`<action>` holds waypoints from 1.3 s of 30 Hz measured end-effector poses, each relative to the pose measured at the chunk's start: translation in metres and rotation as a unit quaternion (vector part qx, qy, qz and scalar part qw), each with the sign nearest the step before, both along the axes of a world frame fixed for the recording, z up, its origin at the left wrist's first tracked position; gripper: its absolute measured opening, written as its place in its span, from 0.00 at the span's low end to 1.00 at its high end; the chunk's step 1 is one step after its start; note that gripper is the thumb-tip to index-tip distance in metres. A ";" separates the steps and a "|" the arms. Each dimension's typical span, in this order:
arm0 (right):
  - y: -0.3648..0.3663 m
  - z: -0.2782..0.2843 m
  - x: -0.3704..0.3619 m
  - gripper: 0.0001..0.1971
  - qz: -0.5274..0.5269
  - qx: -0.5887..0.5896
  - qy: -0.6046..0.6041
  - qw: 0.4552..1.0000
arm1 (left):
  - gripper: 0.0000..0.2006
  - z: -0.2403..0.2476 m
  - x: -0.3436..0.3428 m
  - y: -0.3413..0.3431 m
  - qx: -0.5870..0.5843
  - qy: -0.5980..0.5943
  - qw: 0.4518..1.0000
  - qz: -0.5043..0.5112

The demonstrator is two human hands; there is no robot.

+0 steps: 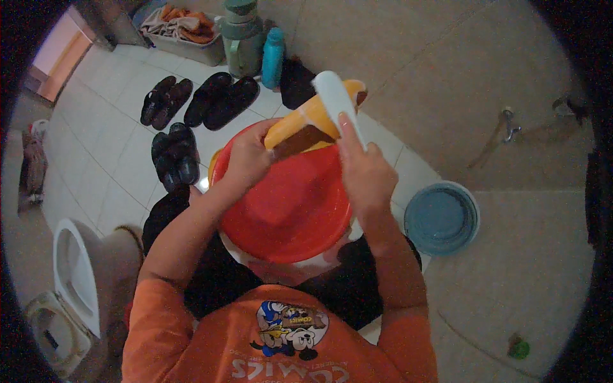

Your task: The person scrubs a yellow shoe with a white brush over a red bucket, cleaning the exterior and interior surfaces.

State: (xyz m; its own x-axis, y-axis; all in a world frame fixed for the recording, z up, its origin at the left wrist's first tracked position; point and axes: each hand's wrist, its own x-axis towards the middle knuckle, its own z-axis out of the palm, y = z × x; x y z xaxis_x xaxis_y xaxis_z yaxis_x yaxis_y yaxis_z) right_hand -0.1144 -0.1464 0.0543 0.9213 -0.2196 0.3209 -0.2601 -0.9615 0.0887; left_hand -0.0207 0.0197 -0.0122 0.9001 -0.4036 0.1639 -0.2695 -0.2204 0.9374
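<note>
My left hand (251,156) is closed round the near end of a yellow slipper (290,131), tilted up above a red basin (281,214). A white streak, perhaps foam, crosses the slipper's side. In my right hand (369,172) is a white brush (332,92), with one finger stretched along its handle. The brush lies across the slipper's upper part; its bristles are mostly hidden. Right below both hands, the basin stands between my knees, with a yellow edge showing behind its rim.
Several dark slippers (220,102) lie on the tiles. A bin of cloths (191,51), a green jug (242,54) and a blue bottle (272,57) stand behind. On the right are a bucket of water (476,220) and a wall tap (511,127). A white open-topped container (62,246) stands left.
</note>
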 end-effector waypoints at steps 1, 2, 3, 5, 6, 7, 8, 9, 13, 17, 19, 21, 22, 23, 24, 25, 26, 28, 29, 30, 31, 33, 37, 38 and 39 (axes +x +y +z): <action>0.007 -0.006 -0.004 0.19 0.000 -0.001 0.001 1.000 | 0.19 -0.005 -0.001 -0.003 0.002 -0.003 1.000 0.011; 0.019 -0.015 -0.010 0.18 0.065 -0.004 0.028 0.997 | 0.19 -0.007 -0.001 -0.002 0.007 -0.007 1.000 0.025; 0.028 -0.021 -0.015 0.18 0.130 -0.006 0.054 0.990 | 0.19 -0.007 -0.001 0.000 0.009 -0.006 1.000 0.028; 0.039 -0.024 -0.018 0.18 0.151 -0.013 0.044 0.987 | 0.19 -0.005 0.000 0.003 0.012 0.050 0.998 0.030; 0.042 -0.026 -0.019 0.17 0.171 -0.020 0.033 0.984 | 0.19 -0.005 0.001 0.002 0.011 0.051 0.998 0.031; 0.033 -0.025 -0.014 0.18 0.160 -0.026 0.008 0.987 | 0.19 -0.004 0.002 0.000 0.027 0.050 0.997 0.054; 0.024 -0.019 -0.007 0.18 0.161 -0.026 0.008 0.987 | 0.20 -0.001 0.002 -0.002 0.042 0.047 0.995 0.077; 0.016 -0.011 0.000 0.19 0.109 -0.021 -0.009 0.994 | 0.20 0.004 0.003 -0.002 0.047 0.057 0.994 0.077; 0.023 -0.022 -0.014 0.21 0.106 -0.010 -0.011 0.994 | 0.19 -0.008 0.000 -0.001 0.027 0.036 0.996 0.073; 0.037 -0.030 -0.021 0.21 0.134 0.003 0.039 0.990 | 0.17 -0.012 -0.001 0.000 -0.085 0.062 0.993 0.057; 0.025 -0.025 -0.008 0.22 0.092 0.004 0.016 0.996 | 0.16 0.005 -0.003 -0.004 -0.109 0.243 0.961 0.077; 0.010 -0.030 0.000 0.24 0.076 0.100 -0.048 0.991 | 0.17 -0.006 -0.002 -0.007 -0.210 0.288 0.933 0.055; 0.007 -0.031 0.002 0.26 0.058 0.195 -0.108 0.973 | 0.18 -0.005 -0.003 -0.009 -0.306 0.331 0.892 0.034; 0.013 -0.029 0.001 0.25 0.018 0.358 -0.131 0.924 | 0.18 -0.004 -0.004 -0.010 -0.306 0.331 0.892 0.034; 0.015 -0.032 0.000 0.25 0.018 0.359 -0.131 0.924 | 0.20 -0.001 -0.008 -0.011 -0.349 0.370 0.861 0.015; 0.017 -0.036 -0.001 0.24 -0.023 0.457 -0.083 0.886 | 0.22 0.003 -0.010 -0.012 -0.390 0.406 0.827 -0.004; 0.018 -0.037 -0.001 0.23 -0.064 0.548 -0.033 0.834 | 0.22 0.000 -0.011 -0.015 -0.390 0.406 0.827 -0.005; 0.019 -0.033 0.001 0.22 -0.057 0.575 -0.046 0.815 | 0.25 -0.007 -0.013 -0.021 -0.445 0.380 0.808 -0.074; 0.020 -0.031 0.003 0.21 -0.050 0.602 -0.057 0.795 | 0.25 -0.005 -0.016 -0.024 -0.444 0.381 0.808 -0.076; 0.021 -0.032 0.006 0.21 -0.052 0.602 -0.058 0.794 | 0.26 -0.003 -0.022 -0.028 -0.418 0.385 0.820 -0.064; 0.024 -0.034 0.008 0.21 -0.033 0.634 -0.106 0.765 | 0.26 -0.001 -0.029 -0.030 -0.392 0.389 0.832 -0.053; 0.021 -0.036 0.012 0.22 -0.018 0.665 -0.154 0.731 | 0.30 -0.005 -0.038 -0.034 -0.362 0.374 0.850 -0.073; -0.013 -0.015 0.029 0.19 -0.056 0.682 -0.173 0.708 | 0.30 -0.006 -0.007 -0.035 -0.272 0.314 0.909 -0.025; -0.024 -0.013 0.033 0.18 -0.057 0.701 -0.195 0.683 | 0.28 -0.006 0.000 -0.036 -0.223 0.229 0.945 0.068; -0.036 -0.013 0.036 0.19 -0.037 0.686 -0.179 0.704 | 0.28 -0.006 0.003 -0.034 -0.221 0.231 0.946 0.064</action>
